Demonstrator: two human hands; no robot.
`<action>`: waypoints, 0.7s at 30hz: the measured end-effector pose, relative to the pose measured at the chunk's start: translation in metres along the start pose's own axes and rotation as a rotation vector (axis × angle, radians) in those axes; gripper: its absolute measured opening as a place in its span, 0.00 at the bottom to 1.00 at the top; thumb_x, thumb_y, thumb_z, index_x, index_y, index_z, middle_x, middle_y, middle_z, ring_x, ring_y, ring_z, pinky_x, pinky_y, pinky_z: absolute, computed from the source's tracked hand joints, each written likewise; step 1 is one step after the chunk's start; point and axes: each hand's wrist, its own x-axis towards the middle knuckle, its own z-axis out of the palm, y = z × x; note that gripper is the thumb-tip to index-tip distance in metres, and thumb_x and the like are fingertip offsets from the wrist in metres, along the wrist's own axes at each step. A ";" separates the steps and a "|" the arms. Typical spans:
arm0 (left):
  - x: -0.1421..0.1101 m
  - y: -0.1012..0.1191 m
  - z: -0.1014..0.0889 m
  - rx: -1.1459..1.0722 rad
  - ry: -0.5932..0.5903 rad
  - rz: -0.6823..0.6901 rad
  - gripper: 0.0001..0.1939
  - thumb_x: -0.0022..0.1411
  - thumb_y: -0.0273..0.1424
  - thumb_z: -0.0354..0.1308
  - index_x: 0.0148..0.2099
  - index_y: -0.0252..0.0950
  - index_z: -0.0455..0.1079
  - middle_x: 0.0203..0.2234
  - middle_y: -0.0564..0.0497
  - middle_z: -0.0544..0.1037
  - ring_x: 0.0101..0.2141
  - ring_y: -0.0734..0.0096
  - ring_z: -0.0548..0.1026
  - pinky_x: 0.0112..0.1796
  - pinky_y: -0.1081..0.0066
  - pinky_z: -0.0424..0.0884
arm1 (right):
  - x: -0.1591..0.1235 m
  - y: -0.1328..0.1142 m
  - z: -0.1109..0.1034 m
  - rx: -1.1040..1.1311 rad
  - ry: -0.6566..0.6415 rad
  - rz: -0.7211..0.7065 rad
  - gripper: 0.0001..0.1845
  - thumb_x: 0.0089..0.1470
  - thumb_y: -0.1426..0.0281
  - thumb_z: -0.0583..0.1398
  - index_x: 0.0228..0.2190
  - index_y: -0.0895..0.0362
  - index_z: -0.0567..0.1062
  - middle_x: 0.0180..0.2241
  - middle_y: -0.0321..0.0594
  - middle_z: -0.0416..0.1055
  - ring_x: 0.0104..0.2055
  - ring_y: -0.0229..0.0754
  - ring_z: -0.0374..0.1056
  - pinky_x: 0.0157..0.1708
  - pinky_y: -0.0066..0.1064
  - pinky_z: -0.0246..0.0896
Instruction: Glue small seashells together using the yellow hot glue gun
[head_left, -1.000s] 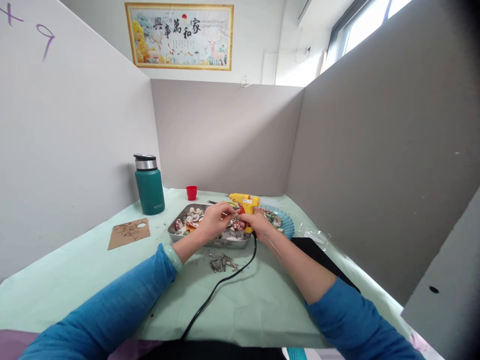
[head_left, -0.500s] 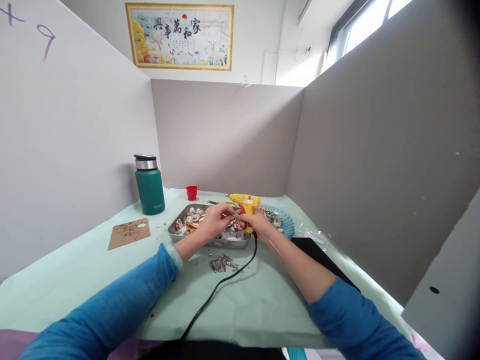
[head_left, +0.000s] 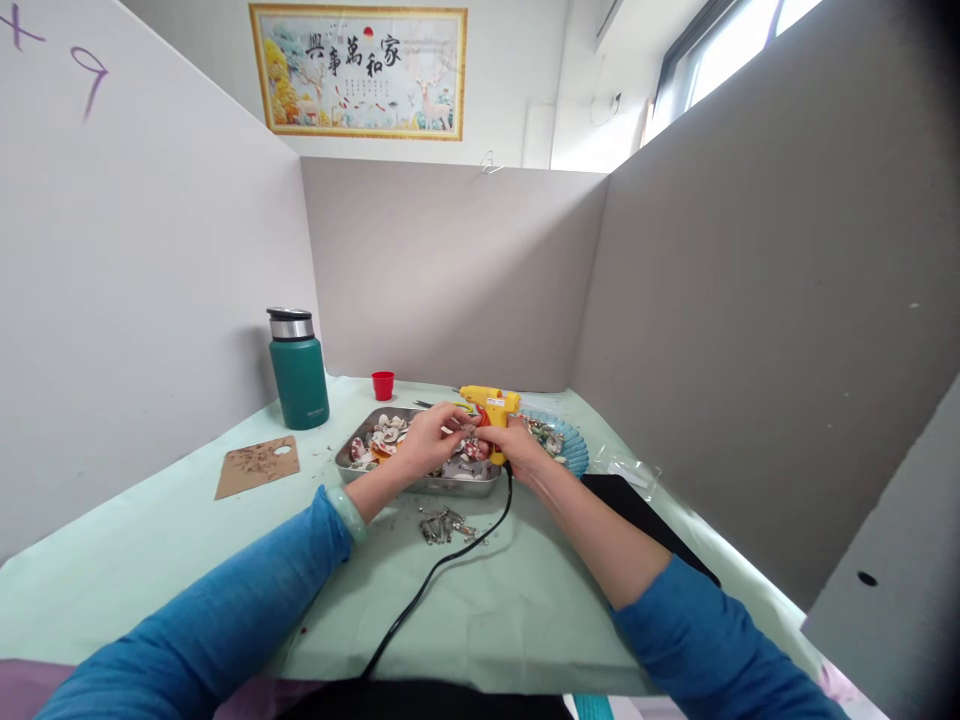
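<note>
In my right hand (head_left: 520,446) is a yellow glue gun (head_left: 498,403), its nozzle pointing left and its black cord (head_left: 435,572) trailing toward me. My left hand (head_left: 436,438) is pinched close to the right fingers, around something too small to make out. Both hands hover over a metal tray (head_left: 457,488) of mixed shell-like pieces (head_left: 388,432), white, red and orange. Nearer to me, a small pile of metal clips or pins (head_left: 444,525) lies on the table. Behind the glue gun, to the right, sits a blue plate (head_left: 576,452) with small decorated pieces on it.
A green bottle (head_left: 298,380) stands at the left beside a stained brown card (head_left: 257,468). At the back is a small red cup (head_left: 383,386), with scissors (head_left: 424,404) partly hidden behind the left hand. Clear plastic packaging (head_left: 628,470) lies at the right. Grey partitions (head_left: 454,270) enclose the table.
Hands and glue gun stay almost in place. The left fingers have shifted slightly beside the right hand; the rest looks the same.
</note>
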 end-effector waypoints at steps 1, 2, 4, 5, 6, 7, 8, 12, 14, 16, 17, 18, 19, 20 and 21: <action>0.000 0.000 -0.001 -0.009 -0.010 -0.009 0.10 0.55 0.36 0.57 0.39 0.37 0.73 0.37 0.46 0.75 0.36 0.65 0.73 0.33 0.71 0.70 | 0.000 0.000 0.000 0.005 0.005 0.010 0.07 0.38 0.71 0.62 0.24 0.59 0.70 0.14 0.31 0.63 0.17 0.32 0.60 0.19 0.24 0.58; 0.000 0.000 -0.001 -0.020 -0.018 -0.024 0.12 0.55 0.37 0.58 0.40 0.37 0.72 0.38 0.46 0.75 0.36 0.65 0.73 0.33 0.71 0.70 | 0.000 -0.001 0.000 0.005 0.011 0.018 0.08 0.37 0.71 0.63 0.24 0.59 0.70 0.14 0.31 0.63 0.16 0.32 0.60 0.19 0.24 0.58; 0.000 -0.002 -0.002 -0.047 -0.024 -0.071 0.13 0.55 0.37 0.58 0.41 0.37 0.72 0.39 0.45 0.75 0.35 0.66 0.74 0.33 0.71 0.71 | -0.001 -0.002 0.001 -0.004 0.016 0.022 0.09 0.38 0.71 0.63 0.25 0.60 0.70 0.14 0.31 0.63 0.16 0.31 0.60 0.18 0.24 0.58; 0.001 -0.004 -0.002 -0.065 -0.026 -0.102 0.13 0.54 0.37 0.59 0.41 0.37 0.72 0.39 0.45 0.75 0.34 0.66 0.74 0.32 0.71 0.71 | -0.001 -0.002 0.001 -0.008 0.012 0.018 0.09 0.38 0.71 0.63 0.25 0.60 0.70 0.14 0.30 0.62 0.16 0.31 0.59 0.18 0.23 0.57; 0.001 -0.005 -0.003 -0.089 -0.034 -0.135 0.13 0.54 0.38 0.59 0.41 0.36 0.72 0.38 0.45 0.76 0.32 0.67 0.74 0.32 0.70 0.71 | -0.002 -0.003 0.001 -0.008 0.005 0.013 0.09 0.38 0.70 0.63 0.26 0.60 0.70 0.14 0.30 0.62 0.16 0.31 0.59 0.18 0.23 0.57; 0.001 -0.007 -0.003 -0.121 -0.048 -0.167 0.14 0.54 0.38 0.59 0.41 0.36 0.72 0.37 0.46 0.76 0.31 0.68 0.74 0.31 0.70 0.71 | -0.002 -0.003 0.000 -0.006 -0.002 0.008 0.09 0.38 0.70 0.63 0.26 0.59 0.70 0.14 0.30 0.62 0.16 0.31 0.59 0.18 0.23 0.57; 0.001 -0.009 -0.003 -0.159 -0.069 -0.196 0.14 0.54 0.38 0.59 0.41 0.36 0.72 0.35 0.46 0.76 0.29 0.69 0.74 0.30 0.70 0.71 | -0.002 -0.003 0.000 -0.003 -0.008 0.005 0.10 0.38 0.70 0.63 0.27 0.59 0.70 0.14 0.29 0.62 0.16 0.31 0.59 0.18 0.23 0.57; 0.002 -0.011 -0.004 -0.320 -0.127 -0.275 0.15 0.56 0.38 0.56 0.43 0.35 0.71 0.33 0.47 0.76 0.30 0.68 0.75 0.29 0.71 0.72 | -0.002 -0.002 -0.001 -0.001 -0.013 0.004 0.11 0.38 0.70 0.63 0.28 0.59 0.70 0.13 0.29 0.63 0.15 0.31 0.59 0.17 0.23 0.57; 0.002 -0.012 -0.004 -0.357 -0.106 -0.312 0.15 0.57 0.38 0.55 0.43 0.35 0.70 0.34 0.47 0.76 0.30 0.68 0.76 0.29 0.70 0.73 | -0.001 -0.002 -0.001 0.021 0.002 0.004 0.12 0.38 0.70 0.63 0.29 0.59 0.69 0.13 0.29 0.63 0.15 0.31 0.59 0.17 0.23 0.57; 0.002 -0.014 -0.005 -0.327 -0.079 -0.363 0.13 0.56 0.36 0.54 0.42 0.34 0.70 0.34 0.47 0.76 0.29 0.68 0.76 0.28 0.70 0.72 | 0.000 -0.001 -0.001 0.061 0.034 0.009 0.12 0.38 0.70 0.63 0.29 0.58 0.68 0.13 0.29 0.63 0.14 0.31 0.58 0.16 0.23 0.56; 0.003 -0.015 -0.006 -0.278 -0.068 -0.391 0.12 0.56 0.35 0.55 0.41 0.34 0.70 0.32 0.47 0.77 0.28 0.68 0.76 0.27 0.69 0.72 | 0.000 -0.001 -0.001 0.085 0.052 0.013 0.13 0.37 0.70 0.63 0.29 0.58 0.68 0.13 0.28 0.62 0.14 0.31 0.58 0.16 0.23 0.56; 0.004 -0.017 -0.006 -0.209 -0.064 -0.413 0.11 0.54 0.33 0.55 0.40 0.34 0.70 0.29 0.47 0.77 0.26 0.67 0.76 0.26 0.70 0.71 | 0.000 -0.001 0.000 0.108 0.071 0.014 0.14 0.37 0.70 0.63 0.29 0.58 0.67 0.13 0.28 0.62 0.14 0.31 0.58 0.15 0.23 0.56; 0.005 -0.019 -0.007 -0.127 -0.069 -0.425 0.11 0.53 0.32 0.55 0.38 0.34 0.71 0.26 0.48 0.77 0.24 0.67 0.75 0.25 0.70 0.70 | 0.001 -0.001 0.000 0.129 0.089 0.013 0.14 0.36 0.70 0.63 0.29 0.57 0.67 0.13 0.27 0.62 0.14 0.31 0.57 0.15 0.23 0.56; 0.007 -0.021 -0.008 -0.043 -0.086 -0.420 0.09 0.52 0.31 0.56 0.37 0.35 0.72 0.23 0.49 0.76 0.22 0.68 0.74 0.24 0.70 0.69 | 0.001 -0.001 0.000 0.148 0.110 0.013 0.15 0.36 0.70 0.64 0.30 0.57 0.67 0.13 0.27 0.62 0.14 0.31 0.57 0.14 0.23 0.56; 0.010 -0.022 -0.008 0.031 -0.116 -0.397 0.08 0.50 0.29 0.57 0.34 0.35 0.73 0.21 0.51 0.76 0.20 0.69 0.72 0.24 0.71 0.68 | 0.002 -0.001 0.000 0.168 0.130 0.013 0.15 0.36 0.70 0.64 0.30 0.57 0.67 0.13 0.27 0.62 0.14 0.31 0.57 0.14 0.23 0.56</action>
